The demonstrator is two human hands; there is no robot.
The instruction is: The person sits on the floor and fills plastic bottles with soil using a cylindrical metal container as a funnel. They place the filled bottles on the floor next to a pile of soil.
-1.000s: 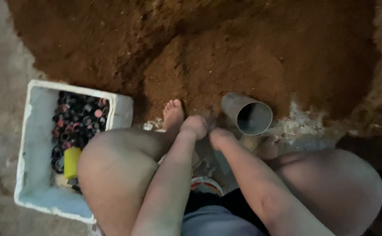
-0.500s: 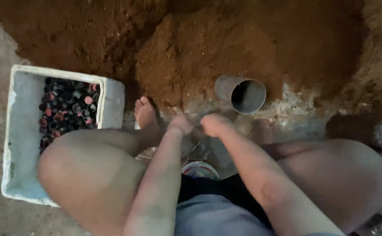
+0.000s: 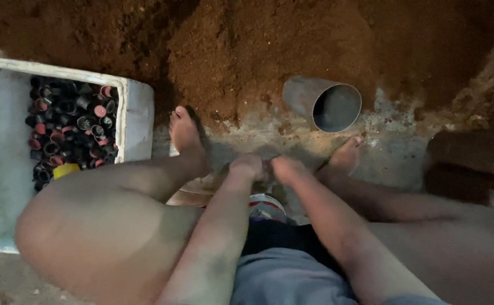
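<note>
1. The left hand (image 3: 247, 166) and right hand (image 3: 285, 168) meet low between the knees, knuckles up; both are blurred, so how far they are closed and what they hold cannot be told.
2. Just below them a round white-rimmed container (image 3: 267, 206) shows only partly, hidden by the forearms.
3. A grey pipe section (image 3: 323, 103) lies on its side against the brown soil heap (image 3: 269, 51).
4. The white foam box (image 3: 137, 118) of dark small caps (image 3: 69, 127) is partly covered by the left knee.
</note>
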